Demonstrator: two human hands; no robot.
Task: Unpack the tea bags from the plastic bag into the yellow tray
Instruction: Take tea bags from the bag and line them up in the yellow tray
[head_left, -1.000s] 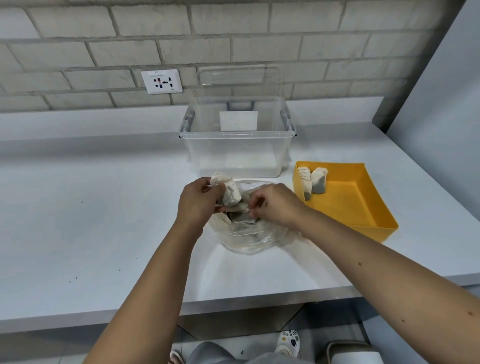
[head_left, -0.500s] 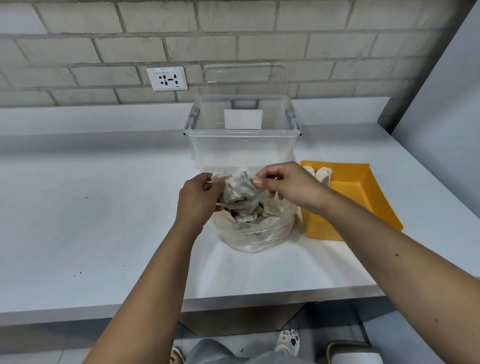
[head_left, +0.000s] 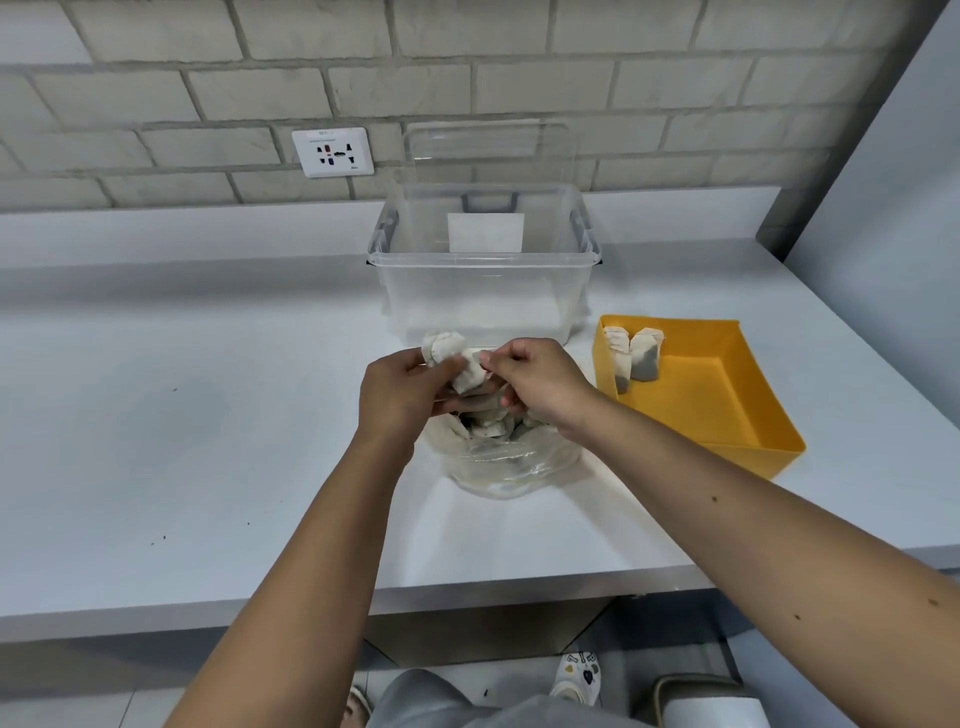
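A clear plastic bag (head_left: 511, 465) with several tea bags inside sits on the white counter, just in front of me. Above its mouth my left hand (head_left: 397, 392) grips a small bunch of tea bags (head_left: 441, 347). My right hand (head_left: 540, 384) pinches the top of one tea bag (head_left: 470, 375) between thumb and fingers, right against the left hand. The yellow tray (head_left: 727, 410) lies to the right of the bag. Two tea bags (head_left: 634, 356) stand upright in its far left corner.
An open clear storage bin (head_left: 483, 291) stands directly behind the bag, its lid (head_left: 488, 150) leaning on the brick wall. A wall socket (head_left: 332, 151) is at the back left. The counter's front edge (head_left: 467, 592) runs below my forearms. A grey wall rises at right.
My right hand rose from inside the bag with a tea bag and now meets the left hand above the bag's mouth. The left hand stayed in place.
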